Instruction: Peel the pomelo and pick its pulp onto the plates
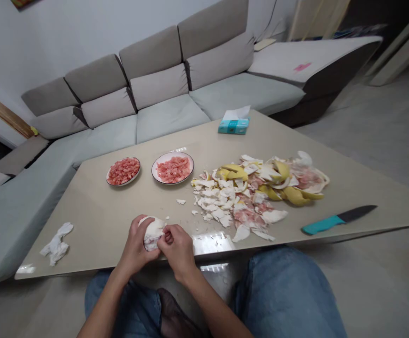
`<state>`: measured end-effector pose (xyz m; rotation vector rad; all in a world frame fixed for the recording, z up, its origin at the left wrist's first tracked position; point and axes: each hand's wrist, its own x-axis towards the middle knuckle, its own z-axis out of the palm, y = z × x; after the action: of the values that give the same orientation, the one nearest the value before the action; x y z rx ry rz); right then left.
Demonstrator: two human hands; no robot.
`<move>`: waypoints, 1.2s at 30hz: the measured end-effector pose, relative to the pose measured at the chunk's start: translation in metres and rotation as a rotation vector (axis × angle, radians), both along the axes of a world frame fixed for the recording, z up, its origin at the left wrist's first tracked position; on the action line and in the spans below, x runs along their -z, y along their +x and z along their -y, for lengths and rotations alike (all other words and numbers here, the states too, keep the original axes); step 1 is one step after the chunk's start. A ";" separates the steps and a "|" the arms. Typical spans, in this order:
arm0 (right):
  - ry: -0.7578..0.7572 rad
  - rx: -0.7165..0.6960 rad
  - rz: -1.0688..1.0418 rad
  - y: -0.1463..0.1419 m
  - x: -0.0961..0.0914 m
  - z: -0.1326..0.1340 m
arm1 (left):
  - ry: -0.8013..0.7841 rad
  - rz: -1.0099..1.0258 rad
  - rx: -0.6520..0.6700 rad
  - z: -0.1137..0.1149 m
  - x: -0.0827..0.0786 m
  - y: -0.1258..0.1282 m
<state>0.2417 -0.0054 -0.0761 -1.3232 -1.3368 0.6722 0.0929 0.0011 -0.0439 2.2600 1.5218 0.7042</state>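
Note:
A peeled pomelo (pixel 152 234), round and covered in white pith, is held over the table's near edge. My left hand (pixel 135 246) wraps round its left side. On the opposite side, my right hand (pixel 179 249) is closed, with thumb and forefinger pinching at the pith; the exact bit between the fingertips is hidden. A large heap of white pith scraps (pixel 221 199), pinkish membranes and yellow pomelo rind (pixel 295 195) spreads to the right. Behind my hands stand two dark-rimmed plates of pink pomelo flesh, the left plate (pixel 138 177) and the right plate (pixel 191 173).
A knife (pixel 324 224) with a turquoise handle lies at the table's right, its dark blade pointing right. A blue tissue pack (pixel 234 126) sits near the back edge. Crumpled tissue (pixel 57 244) lies at the left. Beyond the table (pixel 95 220) runs a grey sofa (pixel 169 112).

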 end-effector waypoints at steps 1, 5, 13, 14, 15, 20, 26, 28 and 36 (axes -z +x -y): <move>-0.031 0.008 -0.044 0.000 0.000 -0.001 | 0.005 0.002 0.002 0.000 0.000 0.000; -0.220 -0.030 -0.238 0.006 -0.003 -0.004 | 0.020 0.004 0.006 0.000 0.000 0.000; -0.022 -0.187 -0.101 0.020 -0.009 0.005 | 0.040 0.022 -0.006 -0.002 0.001 -0.005; 0.001 -0.160 -0.035 0.017 -0.009 0.006 | 0.039 0.021 -0.009 -0.002 0.001 -0.005; 0.017 -0.130 0.020 0.014 -0.008 0.007 | 0.035 0.020 -0.014 -0.002 0.001 -0.004; -0.188 -0.088 -0.196 0.003 -0.004 -0.002 | 0.006 0.030 -0.017 0.001 0.001 -0.004; -0.352 -0.063 -0.474 0.033 -0.003 -0.014 | 0.050 0.071 -0.056 0.001 0.004 -0.012; -0.279 -0.128 -0.395 0.042 -0.005 -0.012 | 0.059 0.083 -0.061 0.000 0.005 -0.013; 0.028 -0.191 -0.033 0.015 -0.012 0.001 | 0.014 0.081 -0.055 0.003 0.006 -0.007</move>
<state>0.2571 -0.0068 -0.0639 -1.1667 -1.4528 0.7984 0.0862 -0.0016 -0.0495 2.1796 1.5502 0.8136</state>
